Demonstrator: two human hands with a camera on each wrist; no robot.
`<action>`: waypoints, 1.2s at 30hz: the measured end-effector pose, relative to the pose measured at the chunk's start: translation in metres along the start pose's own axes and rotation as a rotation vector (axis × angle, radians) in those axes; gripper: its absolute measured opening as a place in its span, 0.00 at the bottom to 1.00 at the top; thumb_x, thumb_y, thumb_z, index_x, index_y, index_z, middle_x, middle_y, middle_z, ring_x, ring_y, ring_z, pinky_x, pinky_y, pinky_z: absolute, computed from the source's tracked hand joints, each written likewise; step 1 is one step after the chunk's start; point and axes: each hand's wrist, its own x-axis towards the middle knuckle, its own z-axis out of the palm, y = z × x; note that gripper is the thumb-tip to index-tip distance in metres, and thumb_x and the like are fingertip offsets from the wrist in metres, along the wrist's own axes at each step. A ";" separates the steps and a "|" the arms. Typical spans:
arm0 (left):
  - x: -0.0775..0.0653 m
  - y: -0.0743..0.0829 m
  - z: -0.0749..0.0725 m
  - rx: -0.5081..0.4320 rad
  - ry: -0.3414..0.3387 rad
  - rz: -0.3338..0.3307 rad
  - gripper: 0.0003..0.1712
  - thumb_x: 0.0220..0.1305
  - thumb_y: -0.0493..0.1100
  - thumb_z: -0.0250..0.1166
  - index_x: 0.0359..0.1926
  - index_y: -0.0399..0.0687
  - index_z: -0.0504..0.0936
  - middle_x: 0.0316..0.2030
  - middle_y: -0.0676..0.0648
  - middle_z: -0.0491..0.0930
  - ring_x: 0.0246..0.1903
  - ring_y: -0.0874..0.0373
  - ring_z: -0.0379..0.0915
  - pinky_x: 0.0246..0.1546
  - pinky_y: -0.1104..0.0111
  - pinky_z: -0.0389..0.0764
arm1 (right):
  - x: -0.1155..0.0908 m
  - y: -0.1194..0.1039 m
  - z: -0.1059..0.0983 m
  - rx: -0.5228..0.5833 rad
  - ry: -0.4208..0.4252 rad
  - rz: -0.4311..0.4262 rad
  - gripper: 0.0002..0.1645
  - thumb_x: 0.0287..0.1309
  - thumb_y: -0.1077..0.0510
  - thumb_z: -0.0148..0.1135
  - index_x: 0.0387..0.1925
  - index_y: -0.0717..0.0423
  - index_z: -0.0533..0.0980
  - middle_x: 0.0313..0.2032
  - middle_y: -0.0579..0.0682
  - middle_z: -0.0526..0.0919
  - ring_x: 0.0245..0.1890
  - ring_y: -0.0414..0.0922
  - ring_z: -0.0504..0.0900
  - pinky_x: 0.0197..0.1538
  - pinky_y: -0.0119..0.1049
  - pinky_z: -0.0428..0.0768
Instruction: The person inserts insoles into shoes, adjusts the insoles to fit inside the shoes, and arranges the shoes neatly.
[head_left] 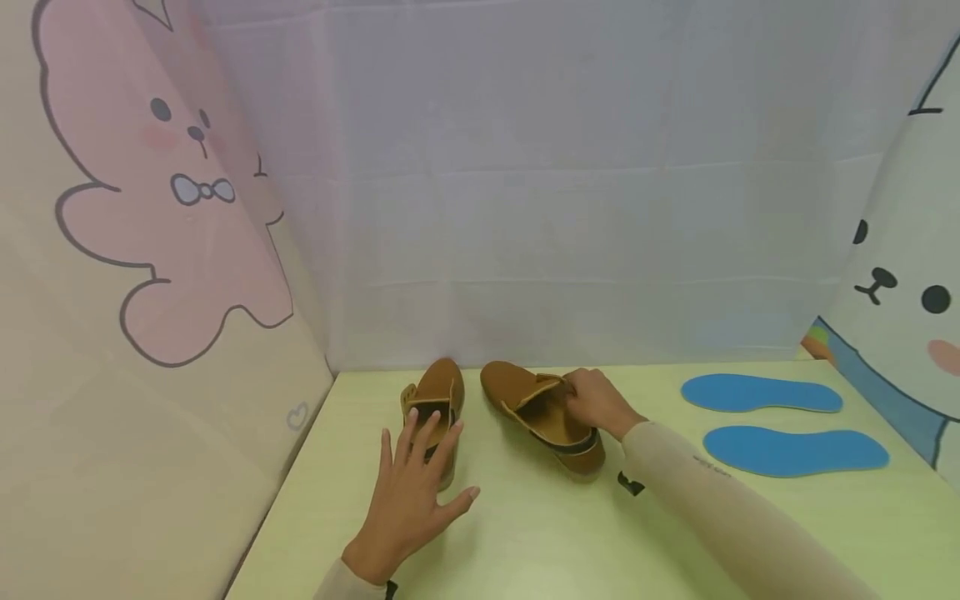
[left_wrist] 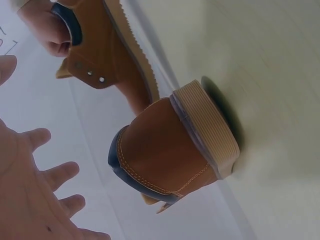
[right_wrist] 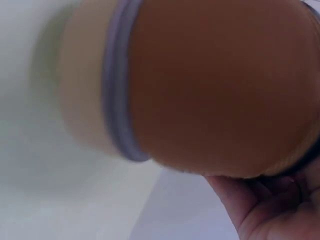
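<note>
Two brown shoes with dark collar trim sit at the back of the table. My right hand (head_left: 597,402) grips the right-side edge of the right shoe (head_left: 517,385), fingers curled over into its opening. That shoe lies slanted, toe to the back left, and its heel fills the right wrist view. Over the heel end of the left shoe (head_left: 442,382) hovers my left hand (head_left: 408,504), fingers spread and holding nothing. In the left wrist view the left shoe's heel (left_wrist: 160,147) stands apart from the fingertips (left_wrist: 67,172).
Two blue insoles (head_left: 761,392) lie side by side on the pale table (head_left: 540,542), right of the shoes. A white curtain (head_left: 570,192) rises just behind the shoe toes. Printed cloth walls (head_left: 180,275) with cartoon animals enclose the left and right sides.
</note>
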 end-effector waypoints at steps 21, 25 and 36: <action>0.002 0.001 0.004 -0.003 0.017 0.007 0.46 0.57 0.77 0.45 0.72 0.64 0.53 0.67 0.43 0.57 0.68 0.41 0.38 0.58 0.34 0.44 | 0.009 0.039 -0.032 -0.095 -0.042 -0.131 0.21 0.49 0.73 0.48 0.46 0.68 0.76 0.44 0.63 0.79 0.45 0.60 0.77 0.47 0.50 0.75; 0.008 0.004 0.004 -0.004 0.018 -0.007 0.46 0.57 0.77 0.46 0.72 0.64 0.53 0.68 0.44 0.57 0.69 0.41 0.37 0.58 0.34 0.43 | 0.022 0.050 -0.033 -0.092 -0.050 -0.119 0.22 0.48 0.73 0.48 0.46 0.67 0.77 0.44 0.62 0.80 0.45 0.60 0.77 0.47 0.51 0.75; 0.024 0.015 0.009 0.013 0.009 -0.048 0.46 0.57 0.77 0.45 0.72 0.65 0.51 0.69 0.45 0.54 0.69 0.43 0.36 0.58 0.34 0.44 | 0.051 0.084 -0.030 -0.075 -0.097 -0.105 0.17 0.47 0.72 0.48 0.38 0.63 0.79 0.37 0.57 0.81 0.33 0.51 0.75 0.38 0.46 0.74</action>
